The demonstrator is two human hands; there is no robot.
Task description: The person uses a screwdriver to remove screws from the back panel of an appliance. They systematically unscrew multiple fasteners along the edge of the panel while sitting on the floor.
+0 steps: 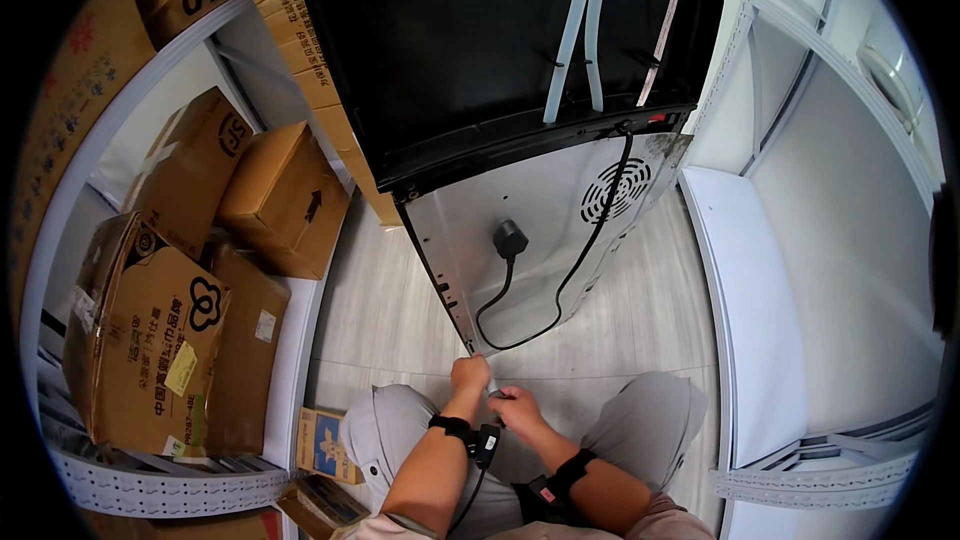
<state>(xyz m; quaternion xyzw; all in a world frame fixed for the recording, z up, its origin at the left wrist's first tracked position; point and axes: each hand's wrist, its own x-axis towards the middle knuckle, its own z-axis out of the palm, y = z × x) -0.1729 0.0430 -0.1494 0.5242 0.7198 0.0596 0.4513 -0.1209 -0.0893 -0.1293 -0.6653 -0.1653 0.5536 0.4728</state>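
In front of me stands a tall appliance with a black upper back point(450, 50) and a bare metal lower panel point(440, 205). My left hand point(470, 373) is closed at the panel's lowest corner, and its fingertips hide what they grip. Just right of it and a little nearer me, my right hand point(516, 411) is closed around a slim, dark-ended tool point(495, 394); its kind is too small to tell. A black power cord point(560, 292) loops down the panel from its top edge to a black plug point(510, 238) resting against the metal. Both wrists carry black straps.
Cardboard boxes point(165, 340) fill a white metal shelf rack on the left. Another white rack point(755, 320) stands close on the right. Pale tubes point(572, 35) run down the appliance's black back. A small box point(325, 447) lies on the floor beside my left knee.
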